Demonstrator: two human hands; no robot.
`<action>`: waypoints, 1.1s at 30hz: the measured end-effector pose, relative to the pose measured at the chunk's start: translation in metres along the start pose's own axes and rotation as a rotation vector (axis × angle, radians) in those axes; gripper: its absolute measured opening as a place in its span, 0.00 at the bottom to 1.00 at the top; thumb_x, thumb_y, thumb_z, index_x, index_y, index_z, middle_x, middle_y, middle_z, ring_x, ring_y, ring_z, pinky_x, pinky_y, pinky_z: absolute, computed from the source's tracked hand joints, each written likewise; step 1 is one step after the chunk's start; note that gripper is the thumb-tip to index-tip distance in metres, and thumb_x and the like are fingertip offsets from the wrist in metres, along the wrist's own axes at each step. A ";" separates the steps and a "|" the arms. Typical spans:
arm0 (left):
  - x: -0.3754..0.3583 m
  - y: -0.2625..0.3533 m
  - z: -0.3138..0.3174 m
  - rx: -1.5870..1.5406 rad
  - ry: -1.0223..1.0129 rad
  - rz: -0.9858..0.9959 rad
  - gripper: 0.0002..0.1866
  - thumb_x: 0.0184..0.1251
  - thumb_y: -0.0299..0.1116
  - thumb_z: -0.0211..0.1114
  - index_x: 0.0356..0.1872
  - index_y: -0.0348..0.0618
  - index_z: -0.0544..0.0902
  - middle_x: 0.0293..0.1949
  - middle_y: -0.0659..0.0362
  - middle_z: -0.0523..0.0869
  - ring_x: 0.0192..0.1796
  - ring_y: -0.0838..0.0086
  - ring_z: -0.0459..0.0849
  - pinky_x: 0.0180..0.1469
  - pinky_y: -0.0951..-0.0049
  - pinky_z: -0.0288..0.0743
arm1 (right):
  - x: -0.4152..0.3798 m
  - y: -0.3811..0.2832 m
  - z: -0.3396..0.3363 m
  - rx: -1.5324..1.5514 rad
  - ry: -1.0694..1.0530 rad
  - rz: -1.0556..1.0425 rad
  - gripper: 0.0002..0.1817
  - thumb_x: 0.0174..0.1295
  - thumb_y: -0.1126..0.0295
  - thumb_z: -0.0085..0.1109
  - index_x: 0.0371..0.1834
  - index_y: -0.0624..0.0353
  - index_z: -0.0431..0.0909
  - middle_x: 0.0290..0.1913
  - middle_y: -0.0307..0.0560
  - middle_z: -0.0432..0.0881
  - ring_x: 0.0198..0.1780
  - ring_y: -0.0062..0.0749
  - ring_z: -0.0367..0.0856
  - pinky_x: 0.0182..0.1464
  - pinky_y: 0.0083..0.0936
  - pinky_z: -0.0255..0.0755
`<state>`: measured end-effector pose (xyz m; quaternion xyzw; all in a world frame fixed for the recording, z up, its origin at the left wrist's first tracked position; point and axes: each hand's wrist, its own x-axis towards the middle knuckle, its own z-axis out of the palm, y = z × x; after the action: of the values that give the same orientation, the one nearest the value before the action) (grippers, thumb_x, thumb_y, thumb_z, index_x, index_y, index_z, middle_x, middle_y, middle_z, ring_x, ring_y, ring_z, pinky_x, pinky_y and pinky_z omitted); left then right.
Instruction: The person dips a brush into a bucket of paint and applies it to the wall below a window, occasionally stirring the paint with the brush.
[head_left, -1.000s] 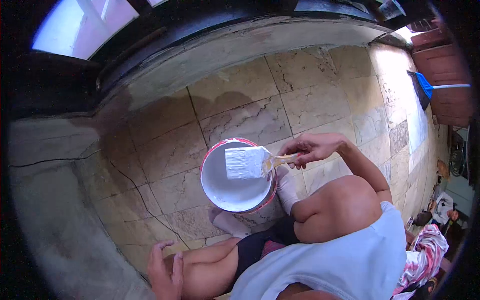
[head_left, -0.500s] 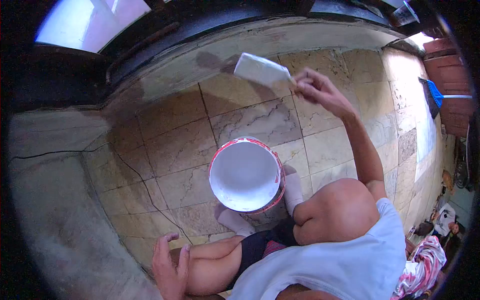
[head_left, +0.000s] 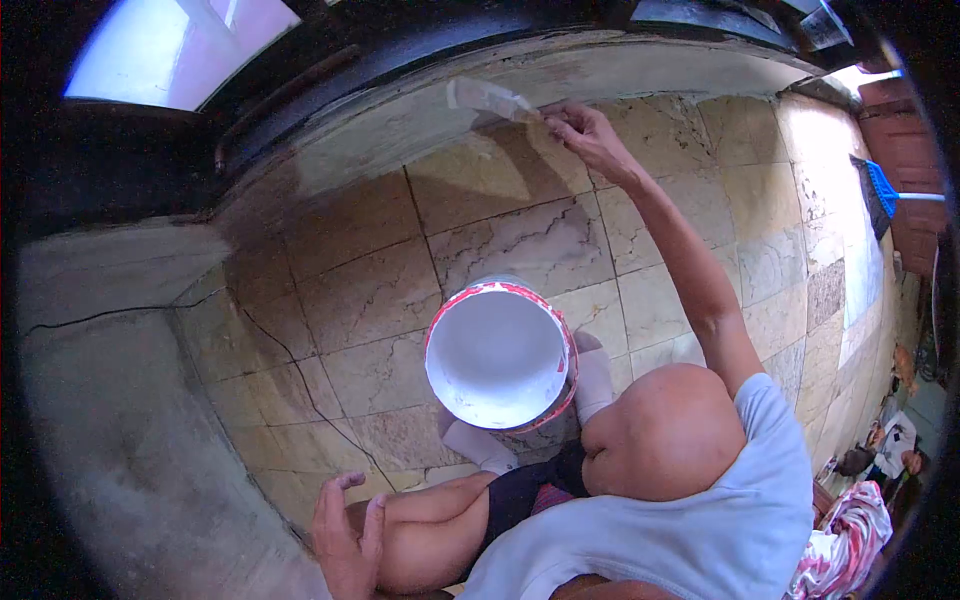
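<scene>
My right hand [head_left: 590,138] is stretched out toward the low wall and pinches the handle of a flat, white-coated paintbrush [head_left: 487,98]. The brush is slightly blurred, and its head overlaps the pale wall strip [head_left: 375,125] in this view. Between my feet stands a white bucket [head_left: 497,355] with red smears round its rim and a white inside. My left hand [head_left: 345,535] holds nothing; its thumb and fingers are apart beside my bent left leg [head_left: 430,540].
Veined stone tiles [head_left: 370,370] cover the floor. A thin black cable [head_left: 300,370] runs across it at the left, beside a grey concrete ledge [head_left: 130,430]. At the right are a blue broom [head_left: 880,190] and a bundle of red and white cloth [head_left: 845,540].
My right hand has moved left and up with the paintbrush, bringing its head over the wall strip. My left hand stays by my leg.
</scene>
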<state>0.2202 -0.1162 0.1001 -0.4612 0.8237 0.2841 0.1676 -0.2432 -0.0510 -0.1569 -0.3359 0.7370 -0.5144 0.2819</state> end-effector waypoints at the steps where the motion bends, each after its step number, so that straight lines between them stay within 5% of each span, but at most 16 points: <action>1: 0.002 0.002 0.000 -0.026 -0.016 -0.031 0.18 0.65 0.36 0.57 0.53 0.40 0.72 0.49 0.46 0.79 0.52 0.53 0.77 0.54 0.62 0.68 | -0.004 -0.002 -0.006 0.010 0.048 0.015 0.16 0.63 0.64 0.54 0.51 0.60 0.77 0.34 0.38 0.80 0.34 0.20 0.72 0.38 0.20 0.68; 7: 0.003 -0.002 -0.001 -0.075 -0.049 -0.010 0.17 0.66 0.35 0.56 0.53 0.38 0.72 0.49 0.46 0.79 0.53 0.53 0.76 0.55 0.63 0.68 | -0.052 0.039 -0.071 0.049 0.278 0.206 0.16 0.64 0.64 0.55 0.53 0.57 0.77 0.33 0.35 0.80 0.33 0.14 0.71 0.36 0.14 0.67; 10: 0.005 -0.004 0.001 -0.027 -0.038 0.011 0.17 0.66 0.35 0.56 0.53 0.38 0.72 0.49 0.46 0.79 0.52 0.54 0.77 0.54 0.64 0.69 | -0.062 0.015 -0.055 0.047 0.123 0.173 0.17 0.65 0.61 0.55 0.54 0.57 0.76 0.30 0.32 0.76 0.26 0.10 0.65 0.24 0.12 0.58; 15: 0.012 0.009 -0.002 -0.057 -0.065 -0.035 0.17 0.66 0.35 0.57 0.52 0.38 0.73 0.49 0.47 0.79 0.52 0.55 0.77 0.52 0.63 0.70 | -0.011 -0.004 0.025 0.050 -0.114 -0.017 0.16 0.65 0.63 0.56 0.50 0.61 0.78 0.36 0.38 0.80 0.36 0.18 0.73 0.41 0.18 0.69; 19: 0.013 -0.001 0.009 -0.066 0.007 -0.041 0.12 0.59 0.26 0.61 0.44 0.38 0.75 0.45 0.51 0.80 0.50 0.62 0.79 0.53 0.65 0.71 | 0.012 0.001 0.025 0.031 -0.116 0.022 0.18 0.65 0.60 0.56 0.50 0.61 0.78 0.37 0.38 0.80 0.37 0.20 0.74 0.42 0.19 0.70; 22: 0.011 0.005 0.005 -0.108 -0.028 -0.114 0.14 0.61 0.30 0.60 0.47 0.37 0.74 0.46 0.49 0.80 0.50 0.58 0.79 0.52 0.63 0.71 | 0.004 0.013 -0.025 -0.047 0.034 -0.040 0.19 0.64 0.59 0.57 0.51 0.61 0.78 0.35 0.37 0.80 0.35 0.20 0.73 0.40 0.20 0.69; 28: 0.011 0.009 -0.002 -0.053 -0.042 -0.063 0.18 0.65 0.36 0.58 0.52 0.39 0.73 0.48 0.47 0.79 0.52 0.55 0.77 0.53 0.63 0.69 | -0.057 0.043 -0.147 -0.009 0.361 0.192 0.17 0.64 0.61 0.56 0.53 0.55 0.78 0.34 0.37 0.80 0.30 0.15 0.72 0.29 0.15 0.67; 33: 0.012 0.009 -0.004 -0.065 -0.072 -0.030 0.18 0.64 0.36 0.58 0.52 0.39 0.74 0.49 0.47 0.79 0.53 0.54 0.76 0.54 0.63 0.69 | -0.076 0.058 -0.128 0.167 0.665 0.191 0.14 0.66 0.67 0.52 0.53 0.55 0.73 0.29 0.32 0.73 0.26 0.12 0.66 0.22 0.13 0.60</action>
<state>0.2061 -0.1231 0.0991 -0.4681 0.8005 0.3245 0.1865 -0.3059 0.0957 -0.1666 -0.0554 0.7719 -0.6254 0.1001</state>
